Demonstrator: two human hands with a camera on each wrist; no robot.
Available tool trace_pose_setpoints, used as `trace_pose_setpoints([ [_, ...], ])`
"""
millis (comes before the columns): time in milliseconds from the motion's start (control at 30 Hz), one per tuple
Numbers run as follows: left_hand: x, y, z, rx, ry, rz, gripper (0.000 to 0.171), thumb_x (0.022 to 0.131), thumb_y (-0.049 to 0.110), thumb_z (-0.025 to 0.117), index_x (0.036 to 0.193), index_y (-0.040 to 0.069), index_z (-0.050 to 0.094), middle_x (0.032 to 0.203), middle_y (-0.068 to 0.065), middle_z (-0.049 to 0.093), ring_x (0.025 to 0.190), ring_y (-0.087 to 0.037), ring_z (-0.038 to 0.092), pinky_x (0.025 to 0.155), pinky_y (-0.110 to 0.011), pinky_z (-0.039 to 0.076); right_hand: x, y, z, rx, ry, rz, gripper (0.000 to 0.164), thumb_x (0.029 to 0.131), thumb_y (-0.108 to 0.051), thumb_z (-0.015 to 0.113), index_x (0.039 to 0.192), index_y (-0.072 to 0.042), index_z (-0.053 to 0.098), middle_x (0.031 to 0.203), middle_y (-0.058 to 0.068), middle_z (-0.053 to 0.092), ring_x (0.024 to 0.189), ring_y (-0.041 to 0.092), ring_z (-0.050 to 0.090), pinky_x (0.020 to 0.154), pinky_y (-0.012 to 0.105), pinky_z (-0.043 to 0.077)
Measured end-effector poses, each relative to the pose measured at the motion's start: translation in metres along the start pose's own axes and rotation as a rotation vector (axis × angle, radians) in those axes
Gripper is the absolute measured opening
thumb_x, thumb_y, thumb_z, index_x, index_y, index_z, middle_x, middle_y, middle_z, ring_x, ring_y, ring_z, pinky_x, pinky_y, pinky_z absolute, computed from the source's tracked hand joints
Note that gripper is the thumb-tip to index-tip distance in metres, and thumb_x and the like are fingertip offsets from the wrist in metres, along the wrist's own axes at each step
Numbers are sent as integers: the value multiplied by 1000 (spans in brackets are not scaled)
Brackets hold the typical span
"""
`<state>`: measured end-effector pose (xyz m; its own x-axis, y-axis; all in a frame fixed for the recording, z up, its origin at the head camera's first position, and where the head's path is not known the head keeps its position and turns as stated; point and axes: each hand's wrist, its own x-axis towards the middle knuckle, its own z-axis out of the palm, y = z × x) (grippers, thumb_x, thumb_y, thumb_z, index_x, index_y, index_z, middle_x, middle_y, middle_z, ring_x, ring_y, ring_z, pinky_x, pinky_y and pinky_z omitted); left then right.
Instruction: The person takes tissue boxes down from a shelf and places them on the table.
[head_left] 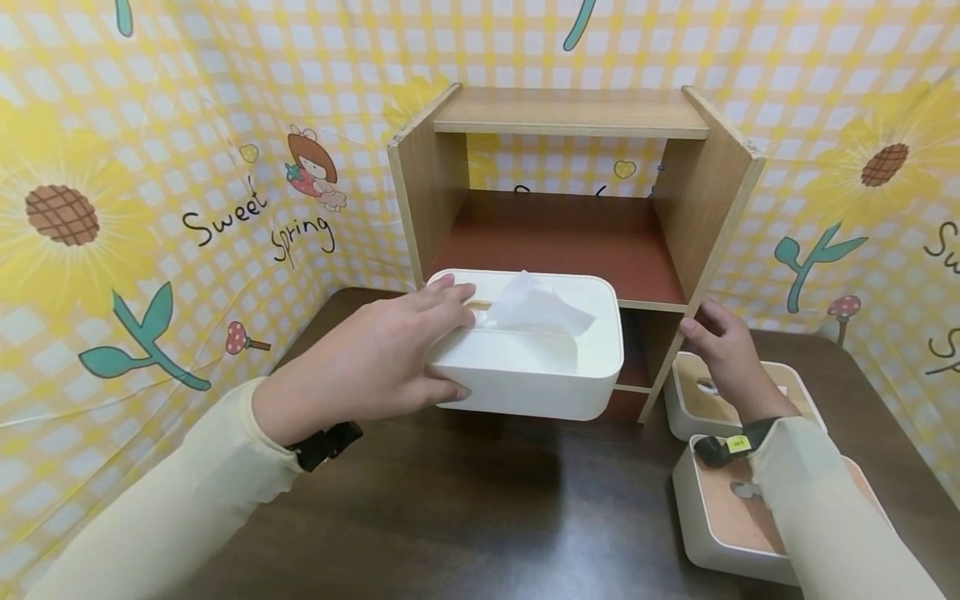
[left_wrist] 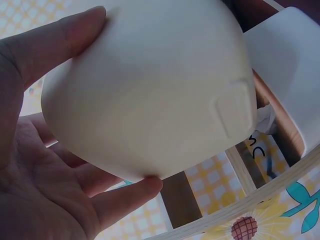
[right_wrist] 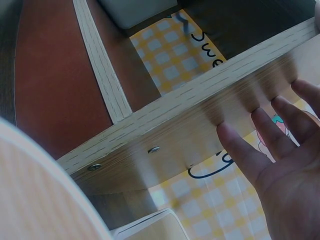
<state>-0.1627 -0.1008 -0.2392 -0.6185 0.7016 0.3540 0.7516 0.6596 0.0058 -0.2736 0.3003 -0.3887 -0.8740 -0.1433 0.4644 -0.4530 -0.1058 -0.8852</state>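
A white tissue box (head_left: 525, 392) with a tissue (head_left: 536, 308) sticking out of its slot is held up in front of a wooden shelf (head_left: 570, 112). My left hand (head_left: 382, 354) grips its left end, fingers over the lid and thumb on the front wall. Seen from the left wrist, the thumb and fingers lie on either side of the box's smooth underside (left_wrist: 160, 95). My right hand (head_left: 723, 354) touches the shelf's right panel (head_left: 712, 192). In the right wrist view, its nearly straight fingers rest with their tips on the panel's outer face.
Two tissue boxes with wooden lids stand right of the shelf: one farther back (head_left: 678, 412), one nearer (head_left: 697, 521) under my right forearm. Another pale box (right_wrist: 137, 12) shows beyond the shelf boards. Checkered cloth (head_left: 247, 108) lines the walls behind the dark table (head_left: 450, 517).
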Motion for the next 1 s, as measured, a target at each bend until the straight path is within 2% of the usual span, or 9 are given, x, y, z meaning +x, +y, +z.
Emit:
trace_pose_setpoints([
  [367,-7,1,7,-31,9,1,54,69,35,89,107,11,58,139,-17,52,132,-30,44,93,-45,47,0,2,-1,6,-2,1,30,97,0,56,116,-20,67,101,1,64,89,10,60,77,21,52],
  [667,-11,3,11,-44,-3,-22,55,69,35,89,109,11,59,141,-16,51,133,-30,42,93,-47,47,0,1,-1,-12,-1,7,25,98,-1,55,111,-18,67,97,1,62,88,10,59,77,22,52],
  [1000,-16,6,16,-65,-2,-15,54,69,36,89,108,12,60,141,-15,50,135,-30,40,91,-49,48,0,0,-2,-31,-5,11,29,98,-2,55,117,-21,66,103,1,63,92,9,59,79,21,51],
])
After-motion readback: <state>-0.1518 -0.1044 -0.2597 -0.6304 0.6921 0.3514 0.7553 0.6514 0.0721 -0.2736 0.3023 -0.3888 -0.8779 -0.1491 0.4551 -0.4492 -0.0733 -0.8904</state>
